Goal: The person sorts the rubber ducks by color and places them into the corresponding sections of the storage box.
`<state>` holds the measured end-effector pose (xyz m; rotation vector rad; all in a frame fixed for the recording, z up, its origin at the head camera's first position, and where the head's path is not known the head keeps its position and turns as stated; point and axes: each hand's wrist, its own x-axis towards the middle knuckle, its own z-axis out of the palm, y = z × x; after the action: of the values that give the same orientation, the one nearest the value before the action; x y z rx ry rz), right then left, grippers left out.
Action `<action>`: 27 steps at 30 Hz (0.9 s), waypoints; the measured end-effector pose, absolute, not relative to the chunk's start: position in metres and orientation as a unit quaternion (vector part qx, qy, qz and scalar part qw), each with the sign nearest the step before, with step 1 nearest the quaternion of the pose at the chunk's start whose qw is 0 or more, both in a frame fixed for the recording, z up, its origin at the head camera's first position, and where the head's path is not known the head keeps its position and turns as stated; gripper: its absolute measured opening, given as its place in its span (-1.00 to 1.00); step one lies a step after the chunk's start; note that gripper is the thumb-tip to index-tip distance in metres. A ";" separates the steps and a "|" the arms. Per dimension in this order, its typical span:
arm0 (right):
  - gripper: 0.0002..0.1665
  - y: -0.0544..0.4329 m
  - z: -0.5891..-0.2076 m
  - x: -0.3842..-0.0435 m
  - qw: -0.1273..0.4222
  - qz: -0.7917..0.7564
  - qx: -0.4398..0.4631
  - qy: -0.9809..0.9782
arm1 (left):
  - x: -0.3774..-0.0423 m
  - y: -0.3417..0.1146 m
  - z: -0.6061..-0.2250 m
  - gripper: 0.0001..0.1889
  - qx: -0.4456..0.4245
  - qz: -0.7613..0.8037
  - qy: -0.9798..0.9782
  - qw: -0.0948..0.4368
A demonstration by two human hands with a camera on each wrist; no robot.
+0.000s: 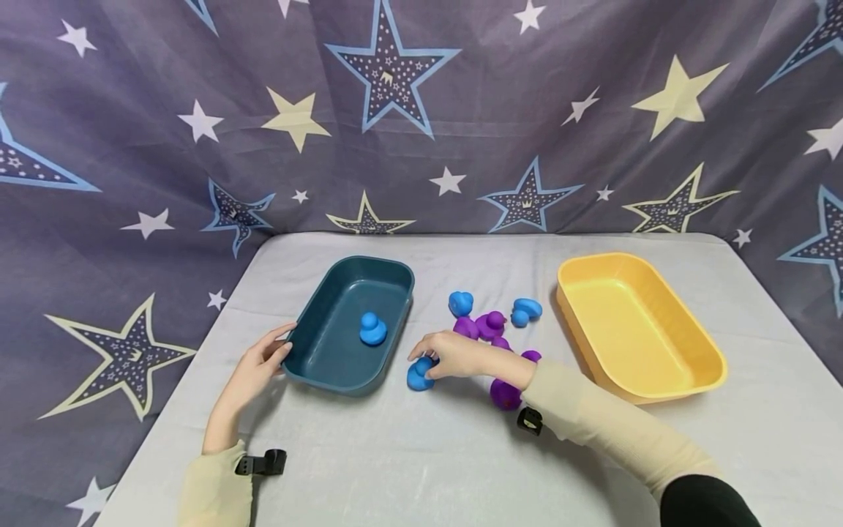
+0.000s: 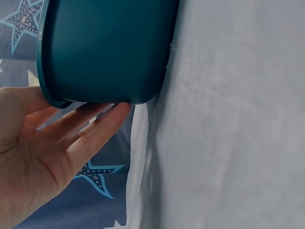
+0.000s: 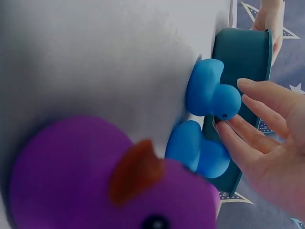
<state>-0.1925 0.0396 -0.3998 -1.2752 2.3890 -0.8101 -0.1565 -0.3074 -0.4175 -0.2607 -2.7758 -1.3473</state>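
While left hand grips basin rim, right hand encloses blue duck just outside.

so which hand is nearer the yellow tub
Right: the right hand is left of the yellow tub, at a blue toy duck; the left hand is farther left, at the teal tub.

Right forearm partly hides a purple duck; left wrist view crops teal tub
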 end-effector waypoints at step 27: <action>-0.76 0.037 -0.403 -0.194 0.131 -0.268 -0.441 0.846 | -0.155 -0.306 -0.416 -0.57 -0.079 -0.433 -0.898 0.016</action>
<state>-0.1936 0.0374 -0.4029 -1.2799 2.4578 -0.7794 -0.1551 -0.3062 -0.4164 -0.2465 -2.7922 -1.3482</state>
